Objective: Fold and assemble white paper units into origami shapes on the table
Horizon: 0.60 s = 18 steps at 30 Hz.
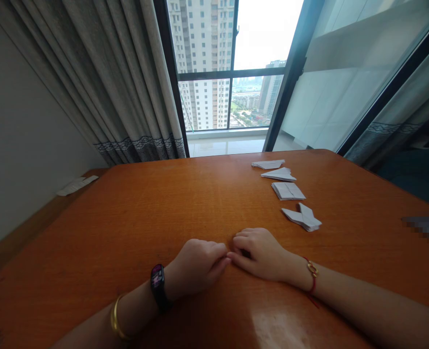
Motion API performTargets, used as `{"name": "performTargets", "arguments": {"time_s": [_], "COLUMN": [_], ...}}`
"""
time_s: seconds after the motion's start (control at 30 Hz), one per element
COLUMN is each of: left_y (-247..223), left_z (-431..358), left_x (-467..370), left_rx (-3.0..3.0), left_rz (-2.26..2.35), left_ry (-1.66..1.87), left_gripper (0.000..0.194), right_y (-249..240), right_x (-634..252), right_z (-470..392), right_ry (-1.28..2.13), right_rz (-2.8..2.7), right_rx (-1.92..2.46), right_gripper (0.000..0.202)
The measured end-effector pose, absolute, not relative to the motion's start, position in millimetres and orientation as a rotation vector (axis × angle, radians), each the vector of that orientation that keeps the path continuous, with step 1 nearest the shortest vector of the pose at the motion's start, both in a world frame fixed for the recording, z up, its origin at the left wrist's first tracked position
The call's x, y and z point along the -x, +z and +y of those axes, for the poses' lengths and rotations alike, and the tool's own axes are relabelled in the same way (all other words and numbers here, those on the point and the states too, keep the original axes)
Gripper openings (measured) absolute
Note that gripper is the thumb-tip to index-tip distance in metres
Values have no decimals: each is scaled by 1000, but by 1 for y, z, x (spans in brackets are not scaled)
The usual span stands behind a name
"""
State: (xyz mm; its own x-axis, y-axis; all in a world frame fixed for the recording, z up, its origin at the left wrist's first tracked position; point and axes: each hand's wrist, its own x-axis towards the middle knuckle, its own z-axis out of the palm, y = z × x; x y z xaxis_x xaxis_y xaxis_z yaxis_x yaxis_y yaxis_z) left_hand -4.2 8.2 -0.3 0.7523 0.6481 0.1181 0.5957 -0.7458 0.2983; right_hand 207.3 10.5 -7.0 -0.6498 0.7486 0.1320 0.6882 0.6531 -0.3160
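My left hand (199, 264), with a black watch and a gold bangle on its arm, rests on the wooden table (156, 203) with its fingers curled in. Its fingertips meet those of my right hand (260, 254), which wears a red string bracelet and is also curled, and nothing shows in either hand. Beyond my right hand lie folded white papers in a column: a crossed piece (303, 218) nearest, then a square one (288, 191), a pointed one (278, 174) and a narrow flat one (268, 165) farthest off.
White paper (77, 185) lies at the far left, by the wall. A blurred grey object (427, 228) is at the table's right edge. Behind the table are a grey curtain (127, 87) and a window showing tall buildings.
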Motion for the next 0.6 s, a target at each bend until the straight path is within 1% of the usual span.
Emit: {"name": "performTargets", "arguments": {"time_s": [0.6], "left_y": [-1], "left_z": [8], "left_x": [5], "left_rx": [-2720], "left_rz": [969], "left_ry": [321], "left_gripper": [23], "right_y": [-6], "right_x": [-208], "right_z": [10], "right_ry": [357], "right_rz": [-2618], "right_rx": [1164], "right_gripper": [28]}}
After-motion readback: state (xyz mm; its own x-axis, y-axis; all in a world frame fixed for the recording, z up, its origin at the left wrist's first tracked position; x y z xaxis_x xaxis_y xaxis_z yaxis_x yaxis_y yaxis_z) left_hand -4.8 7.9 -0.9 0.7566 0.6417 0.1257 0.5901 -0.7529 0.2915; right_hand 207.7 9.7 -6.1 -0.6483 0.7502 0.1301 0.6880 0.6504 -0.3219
